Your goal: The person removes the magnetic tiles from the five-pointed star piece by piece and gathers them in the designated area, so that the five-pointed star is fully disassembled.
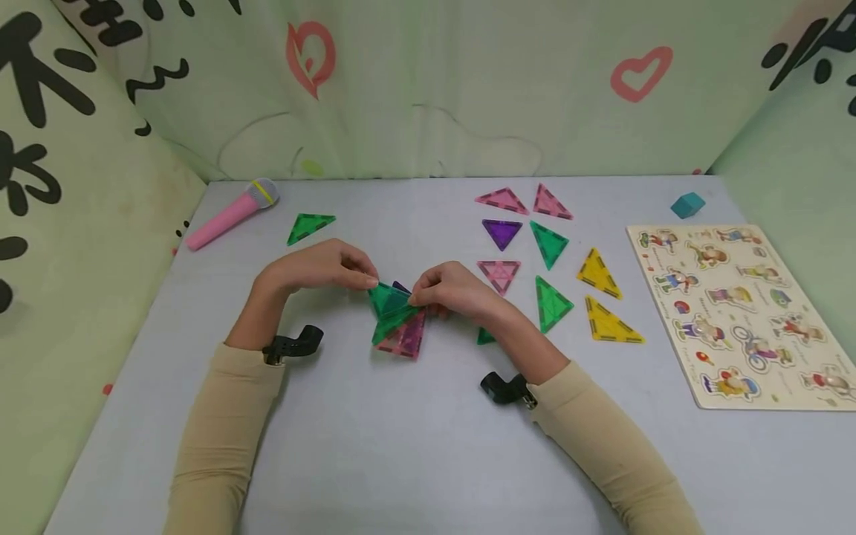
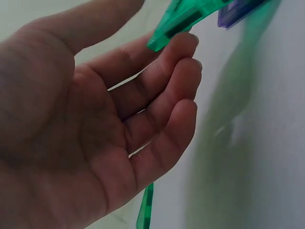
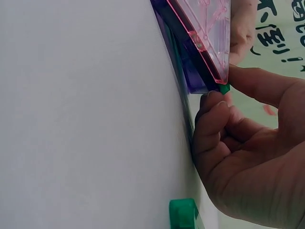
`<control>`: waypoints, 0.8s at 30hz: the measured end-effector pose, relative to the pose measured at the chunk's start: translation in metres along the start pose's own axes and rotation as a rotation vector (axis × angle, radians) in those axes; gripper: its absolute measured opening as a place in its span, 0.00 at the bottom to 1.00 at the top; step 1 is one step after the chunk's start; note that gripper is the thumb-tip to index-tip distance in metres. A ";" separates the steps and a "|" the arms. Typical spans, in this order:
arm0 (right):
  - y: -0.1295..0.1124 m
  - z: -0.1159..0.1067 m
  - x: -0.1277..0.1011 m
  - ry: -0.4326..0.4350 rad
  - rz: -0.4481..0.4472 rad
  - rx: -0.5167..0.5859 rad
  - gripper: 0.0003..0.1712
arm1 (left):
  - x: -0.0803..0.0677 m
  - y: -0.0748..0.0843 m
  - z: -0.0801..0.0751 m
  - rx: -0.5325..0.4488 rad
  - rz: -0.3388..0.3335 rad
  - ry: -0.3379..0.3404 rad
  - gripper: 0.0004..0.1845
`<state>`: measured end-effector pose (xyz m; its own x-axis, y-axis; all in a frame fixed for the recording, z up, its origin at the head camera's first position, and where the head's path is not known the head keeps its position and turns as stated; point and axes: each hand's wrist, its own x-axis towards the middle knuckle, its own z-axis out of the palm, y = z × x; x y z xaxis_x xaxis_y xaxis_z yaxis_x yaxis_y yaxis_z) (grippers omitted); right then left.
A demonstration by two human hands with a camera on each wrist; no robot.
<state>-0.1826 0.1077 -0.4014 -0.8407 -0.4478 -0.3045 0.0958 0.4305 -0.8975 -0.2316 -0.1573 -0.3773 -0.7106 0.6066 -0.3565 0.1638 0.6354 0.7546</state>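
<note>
Pinching translucent triangular tiles between both hands.

A small cluster of translucent triangle tiles sits near the table's middle: a green one tilted up on top, a pink one lying flat toward five o'clock, a purple one (barely showing) at twelve o'clock behind the green.
</note>
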 end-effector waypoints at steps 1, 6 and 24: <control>0.000 0.000 0.000 0.003 -0.001 0.000 0.09 | 0.001 0.000 0.001 0.001 0.005 -0.002 0.14; -0.001 -0.001 -0.002 0.006 -0.008 -0.009 0.08 | 0.006 -0.001 0.005 0.007 0.038 0.009 0.09; 0.000 -0.006 -0.005 -0.079 -0.031 -0.011 0.12 | 0.008 -0.003 0.009 -0.029 0.024 0.008 0.09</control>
<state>-0.1820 0.1144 -0.3977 -0.7984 -0.5212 -0.3015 0.0645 0.4239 -0.9034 -0.2320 -0.1502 -0.3874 -0.7122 0.6173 -0.3342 0.1608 0.6069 0.7783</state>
